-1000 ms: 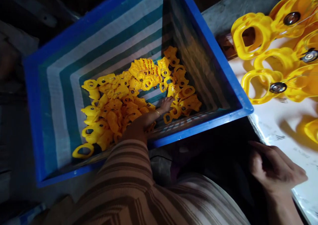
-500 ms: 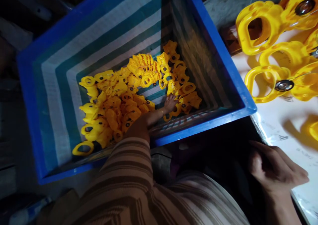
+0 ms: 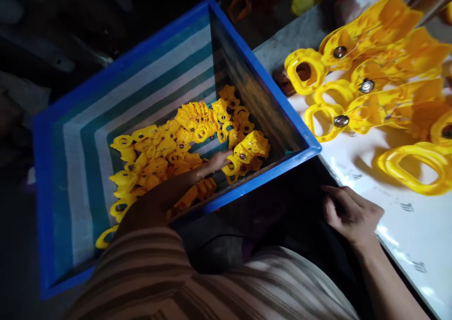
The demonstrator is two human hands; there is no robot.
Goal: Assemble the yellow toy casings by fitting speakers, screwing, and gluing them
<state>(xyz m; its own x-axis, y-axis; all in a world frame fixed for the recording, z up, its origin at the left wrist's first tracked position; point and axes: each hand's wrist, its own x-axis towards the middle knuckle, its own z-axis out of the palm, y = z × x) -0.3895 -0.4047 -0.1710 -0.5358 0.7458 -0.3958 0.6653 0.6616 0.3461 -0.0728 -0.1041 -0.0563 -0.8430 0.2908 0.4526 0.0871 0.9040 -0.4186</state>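
My left hand [image 3: 222, 159] reaches deep into a blue-rimmed bin [image 3: 169, 30]. Its fingers are closed on a yellow plastic toy shell [image 3: 252, 146] with a ring-shaped end and a small dark round part, raised over other shells; the fingertips are partly hidden. Many similar yellow shells [image 3: 155, 153] lie heaped on the bin's striped lining. My right hand [image 3: 353, 214] rests at the near edge of the white-covered table [image 3: 399, 235], its fingers curled in with nothing visible in them.
On the table at right stand more yellow shells [image 3: 381, 99] with metal discs and thin wires. Yellow ring-ended pieces [image 3: 416, 169] lie nearer. The bin's raised right rim [image 3: 261, 66] borders the table. A dark gap separates bin and table near my body.
My left hand has closed on a yellow shell and lifted it slightly off the pile. My right hand stays curled at the table edge. The view has shifted to the right.
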